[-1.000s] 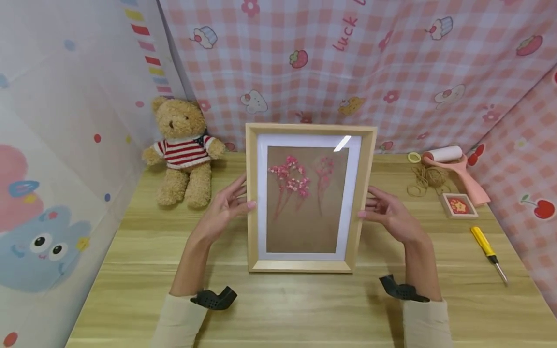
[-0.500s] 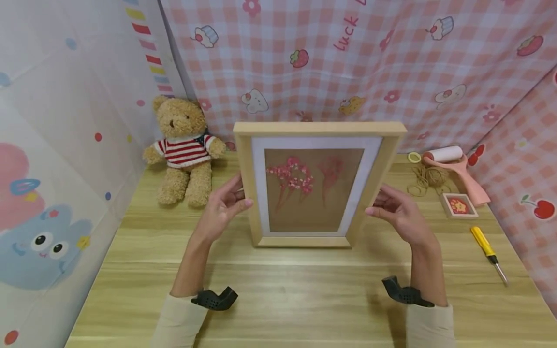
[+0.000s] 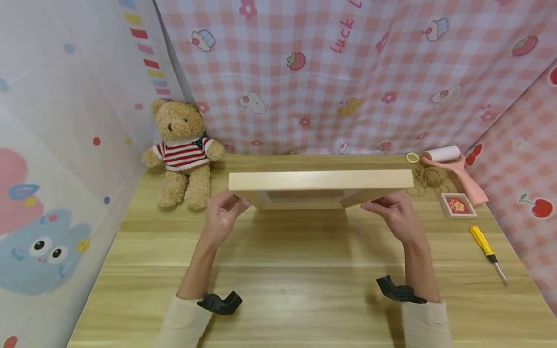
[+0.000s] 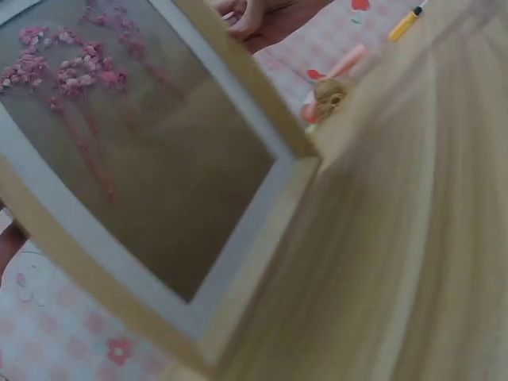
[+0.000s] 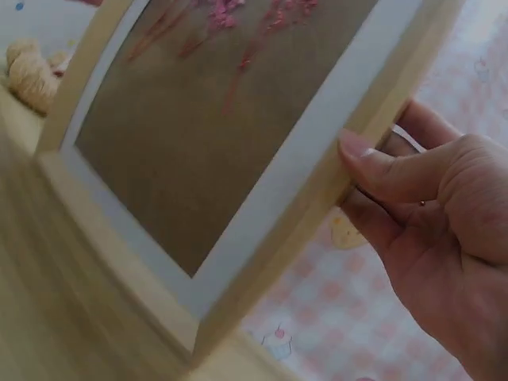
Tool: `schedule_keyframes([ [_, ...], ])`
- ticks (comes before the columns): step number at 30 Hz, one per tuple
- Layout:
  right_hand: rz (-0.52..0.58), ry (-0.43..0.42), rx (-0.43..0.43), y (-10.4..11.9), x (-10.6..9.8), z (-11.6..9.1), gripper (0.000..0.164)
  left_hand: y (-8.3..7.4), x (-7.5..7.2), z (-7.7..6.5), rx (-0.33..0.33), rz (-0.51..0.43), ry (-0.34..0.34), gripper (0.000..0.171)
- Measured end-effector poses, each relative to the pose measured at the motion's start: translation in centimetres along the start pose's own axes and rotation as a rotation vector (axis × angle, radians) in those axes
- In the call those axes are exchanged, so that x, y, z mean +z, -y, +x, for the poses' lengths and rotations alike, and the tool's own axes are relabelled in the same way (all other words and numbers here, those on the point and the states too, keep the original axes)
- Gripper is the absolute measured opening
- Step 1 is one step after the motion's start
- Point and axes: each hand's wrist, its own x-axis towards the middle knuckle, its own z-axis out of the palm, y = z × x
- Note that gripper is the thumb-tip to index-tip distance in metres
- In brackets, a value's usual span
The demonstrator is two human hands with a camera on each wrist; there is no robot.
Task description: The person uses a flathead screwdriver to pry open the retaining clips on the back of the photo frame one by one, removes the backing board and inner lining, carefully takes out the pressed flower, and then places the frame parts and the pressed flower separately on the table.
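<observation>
A light wood picture frame (image 3: 319, 181) stands near the middle of the table, seen almost from above along its top edge in the head view. Behind its glass are pink dried flowers (image 4: 71, 67) on a brown backing with a white mat, plain in both wrist views. My left hand (image 3: 222, 217) grips the frame's left side, the thumb in front. On the opposite side, my right hand (image 3: 398, 217) pinches the edge, its thumb (image 5: 369, 155) on the front and the fingers behind. The frame's lower edge is down at the table top.
A teddy bear (image 3: 180, 154) in a striped shirt sits at the back left. Towards the right lie a tape roll (image 3: 412, 157), twine (image 3: 428, 178), a pink-handled lint roller (image 3: 465, 179), a small boxed star picture (image 3: 458, 206) and a yellow screwdriver (image 3: 483, 241). A checked curtain (image 3: 300, 72) hangs behind.
The picture frame has moved back across the table and tipped upright, so its front has turned from the head view. Both hands have kept hold of its sides.
</observation>
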Motion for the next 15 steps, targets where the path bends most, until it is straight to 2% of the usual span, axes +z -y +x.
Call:
schedule_keyframes([
  [3,0.057,0.046,-0.024,-1.1,0.4,-0.2,0.04,1.1,0.8,0.0,0.086,-0.098,0.014,0.039],
  [5,0.176,0.082,-0.069,-1.9,1.1,-0.5,0.05,1.8,1.6,0.0,0.142,-0.138,0.02,0.048],
  [7,0.339,0.118,-0.122,-2.4,2.2,-0.9,0.056,2.2,2.5,-0.1,0.155,-0.161,0.002,0.057],
  [9,0.502,0.129,-0.152,-2.5,3.3,-1.4,0.056,2.3,3.2,-0.4,0.118,-0.184,-0.013,0.067],
  [11,0.625,0.121,-0.13,-2.1,4.2,-1.8,0.056,1.9,3.7,-0.6,0.046,-0.206,-0.035,0.083],
  [13,0.702,0.085,-0.095,-1.6,4.8,-2.1,0.057,1.4,4.1,-0.7,-0.029,-0.225,-0.068,0.095],
  [15,0.762,0.046,-0.071,-1.3,5.3,-2.3,0.057,0.9,4.3,-0.7,-0.089,-0.244,-0.107,0.1],
])
